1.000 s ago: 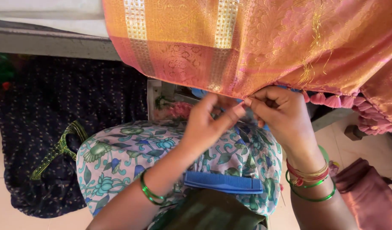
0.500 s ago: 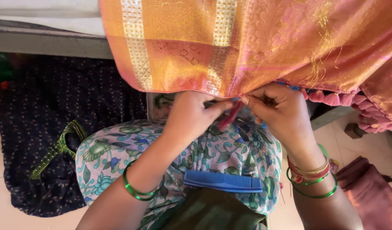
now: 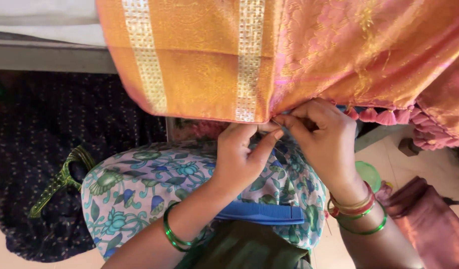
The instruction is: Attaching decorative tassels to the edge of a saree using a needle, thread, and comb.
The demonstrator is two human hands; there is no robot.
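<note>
An orange and pink silk cloth [image 3: 289, 55] with gold woven bands hangs down from the top of the head view. My left hand [image 3: 242, 157] pinches its lower edge from below, thumb pressed against the hem. Touching it on the right, my right hand [image 3: 324, 137] grips the same hem, fingers curled over the fabric. Pink tassels [image 3: 379, 115] line the edge to the right of my right hand. Both wrists carry green bangles; the right also has red ones. What lies between the fingertips is hidden.
A floral print cloth [image 3: 140, 189] covers my lap, with a blue comb [image 3: 262, 213] lying on it. A dark dotted cloth [image 3: 55, 149] and green trim [image 3: 60, 179] lie at left. A maroon cloth [image 3: 429, 219] sits on the floor at right.
The silk cloth has dropped lower and shifted right. Both hands have drawn together at its hem, and the pink thread seen between them earlier is out of sight.
</note>
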